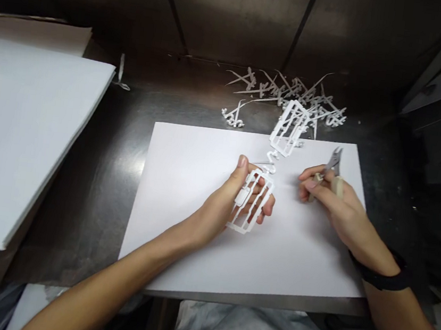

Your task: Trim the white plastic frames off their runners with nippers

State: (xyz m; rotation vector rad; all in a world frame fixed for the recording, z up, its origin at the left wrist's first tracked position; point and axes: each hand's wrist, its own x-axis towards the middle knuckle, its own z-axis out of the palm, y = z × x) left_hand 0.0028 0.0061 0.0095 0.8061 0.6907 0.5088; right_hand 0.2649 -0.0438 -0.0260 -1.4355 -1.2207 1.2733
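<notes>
My left hand point(237, 194) grips a white moulded plastic frame part point(254, 204), thumb on its left edge and fingers behind it. A curly white runner point(271, 162) joins this part to a second, similar white frame point(289, 128) farther away, which overlaps the scrap pile in view. To the right, my right hand point(333, 197) is closed around a pair of side cutters point(334, 160) with pale handles. Their metal jaws point up and away, apart from the plastic. Both hands are over a large white sheet point(186, 182).
Behind the sheet lies a heap of thin white plastic sprue scraps point(289, 90) on the dark metal table point(127, 137). A stack of white sheets point(38, 105) stands at the left. A small white strip point(121, 72) lies beside the stack.
</notes>
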